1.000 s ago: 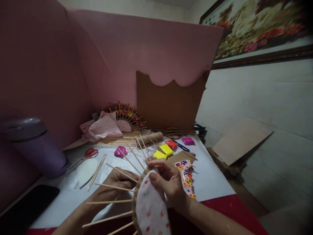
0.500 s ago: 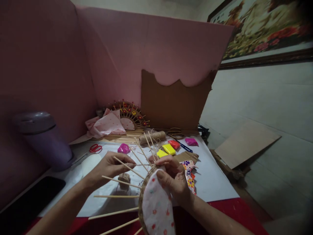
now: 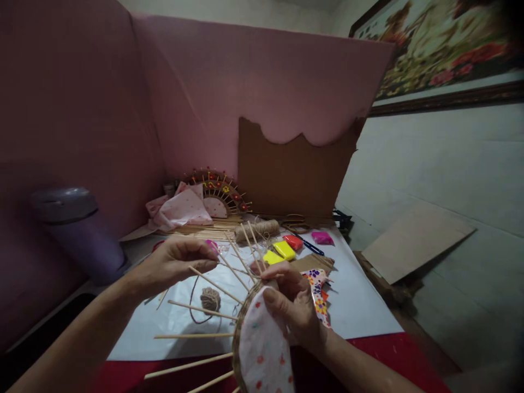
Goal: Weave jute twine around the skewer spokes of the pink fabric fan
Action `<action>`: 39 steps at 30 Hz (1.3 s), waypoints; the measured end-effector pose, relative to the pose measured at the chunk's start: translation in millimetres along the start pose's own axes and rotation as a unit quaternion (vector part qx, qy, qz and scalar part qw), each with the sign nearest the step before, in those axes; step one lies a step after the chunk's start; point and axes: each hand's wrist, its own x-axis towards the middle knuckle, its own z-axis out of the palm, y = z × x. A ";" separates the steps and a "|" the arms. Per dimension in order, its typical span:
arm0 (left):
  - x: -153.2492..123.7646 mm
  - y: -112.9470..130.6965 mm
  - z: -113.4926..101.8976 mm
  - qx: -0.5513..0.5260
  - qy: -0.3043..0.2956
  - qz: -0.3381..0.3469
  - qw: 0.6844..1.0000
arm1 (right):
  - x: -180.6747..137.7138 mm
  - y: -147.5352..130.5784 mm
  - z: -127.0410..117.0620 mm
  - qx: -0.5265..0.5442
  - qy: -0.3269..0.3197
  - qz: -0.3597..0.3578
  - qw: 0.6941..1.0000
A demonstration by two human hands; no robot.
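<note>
My right hand (image 3: 297, 305) grips a half-round fan piece (image 3: 262, 335), with the thumb on its white cloth face dotted red and the fingers behind. Thin wooden sticks (image 3: 200, 337) radiate from its curved edge, which is bound with brown twine. Left of the sticks' upper part, my left hand (image 3: 176, 262) is closed in a pinch on a thin strand of twine, pulled fairly straight towards the right fingers. A small ball of brown twine (image 3: 210, 300) lies on the white sheet behind the sticks, with a dark loose loop beside it.
Clay packets, yellow (image 3: 284, 250), red (image 3: 293, 242) and magenta (image 3: 322, 238), lie beyond my right hand. A twine roll (image 3: 257, 231) and a decorated fan (image 3: 225, 191) are at the back. A purple tumbler (image 3: 84, 234) stands left. Cardboard (image 3: 295, 174) leans against the pink partition (image 3: 245, 71).
My left hand has moved up and to the left, drawing the strand with it. It now covers the red-handled scissors. A loop of twine shows by the ball. My right hand keeps its grip.
</note>
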 end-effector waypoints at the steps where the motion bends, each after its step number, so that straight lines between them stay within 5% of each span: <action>1: 0.4 1.6 -2.1 0.011 -0.011 0.010 1.000 | 0.0 -0.1 0.1 0.000 -0.002 -0.001 1.000; 7: 6.4 22.4 -18.6 0.111 -0.071 0.019 0.991 | 0.4 1.4 -1.0 -0.004 -0.003 0.000 1.000; 17: 15.7 49.9 -8.6 0.358 -0.007 0.077 0.931 | -1.1 2.8 -2.0 -0.015 -0.002 -0.006 1.000; 24: 9.9 45.4 -18.2 0.230 -0.015 0.051 0.972 | 1.0 2.4 -1.9 -0.008 0.005 -0.001 1.000; 32: 23.5 21.3 -24.5 0.297 0.016 0.071 0.952 | -2.8 4.1 1.0 -0.006 -0.011 -0.013 1.000; 39: 6.1 38.0 -18.0 0.254 -0.011 0.079 0.964 | 0.0 2.1 1.6 -0.014 -0.012 -0.003 1.000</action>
